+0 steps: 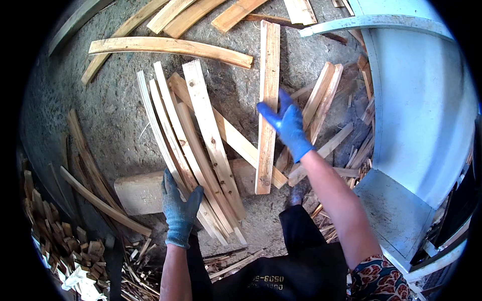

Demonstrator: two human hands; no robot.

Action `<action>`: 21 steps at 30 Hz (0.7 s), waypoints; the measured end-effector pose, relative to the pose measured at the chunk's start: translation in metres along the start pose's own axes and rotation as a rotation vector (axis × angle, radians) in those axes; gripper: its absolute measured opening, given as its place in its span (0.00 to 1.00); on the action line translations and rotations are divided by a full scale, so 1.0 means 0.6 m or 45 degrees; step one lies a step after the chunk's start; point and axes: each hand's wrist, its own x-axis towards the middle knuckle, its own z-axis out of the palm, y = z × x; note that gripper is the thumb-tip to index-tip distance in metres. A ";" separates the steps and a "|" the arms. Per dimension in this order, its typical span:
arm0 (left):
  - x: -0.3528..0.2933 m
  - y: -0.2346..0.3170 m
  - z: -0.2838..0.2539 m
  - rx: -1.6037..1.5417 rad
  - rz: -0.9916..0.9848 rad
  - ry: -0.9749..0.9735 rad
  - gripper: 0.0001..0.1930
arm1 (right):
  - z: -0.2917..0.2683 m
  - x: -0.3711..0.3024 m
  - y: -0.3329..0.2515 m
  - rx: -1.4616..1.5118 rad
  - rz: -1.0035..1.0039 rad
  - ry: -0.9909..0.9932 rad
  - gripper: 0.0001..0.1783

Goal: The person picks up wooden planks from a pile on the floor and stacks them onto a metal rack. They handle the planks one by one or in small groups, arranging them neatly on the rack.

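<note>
My left hand point(182, 210), in a grey-blue glove, lies against the lower left side of several long wooden strips point(193, 145), thumb apart from the fingers. A broad knotty board point(213, 135) lies along their right side. My right hand point(291, 128), in a blue glove, is at the right edge of another long board point(268, 75). Its thumb reaches across that board's face and its fingers spread up beside the edge, slightly blurred. Under the strips, a slanting plank point(236, 140) and a thick timber block point(140, 193) show in part.
A curved plank point(170, 46) and further boards point(236, 15) lie on the floor beyond. At right stands a light-blue metal housing point(411, 110), with two boards point(321, 98) and wood scraps left of it. Stacked wood offcuts point(75, 246) fill the lower left.
</note>
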 end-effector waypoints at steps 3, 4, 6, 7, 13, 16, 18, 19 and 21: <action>0.028 -0.004 0.004 -0.198 0.130 0.077 0.50 | 0.003 0.072 0.011 0.719 -0.015 -0.054 0.31; 0.041 -0.008 0.012 -0.350 0.112 0.103 0.50 | 0.011 0.077 0.009 0.853 0.130 -0.076 0.30; 0.063 -0.004 0.018 -0.607 0.015 0.087 0.50 | 0.018 0.077 0.016 1.076 0.360 -0.126 0.28; 0.072 0.004 0.015 -0.708 -0.064 0.050 0.49 | 0.021 0.069 0.023 1.171 0.440 -0.156 0.27; 0.084 -0.014 0.007 -0.916 -0.224 -0.030 0.42 | 0.062 -0.061 -0.031 1.289 0.331 -0.017 0.19; 0.080 -0.023 0.007 -0.955 -0.271 0.031 0.39 | 0.090 -0.114 -0.105 1.162 0.276 -0.448 0.21; 0.076 -0.001 -0.005 -1.114 -0.296 0.028 0.36 | 0.140 -0.137 -0.075 0.746 0.155 -0.386 0.29; 0.075 -0.010 0.000 -1.151 -0.319 0.025 0.36 | 0.147 -0.137 -0.083 0.592 0.080 -0.412 0.33; 0.081 -0.020 0.000 -1.140 -0.333 -0.010 0.36 | 0.127 -0.129 -0.088 0.289 -0.284 -0.438 0.35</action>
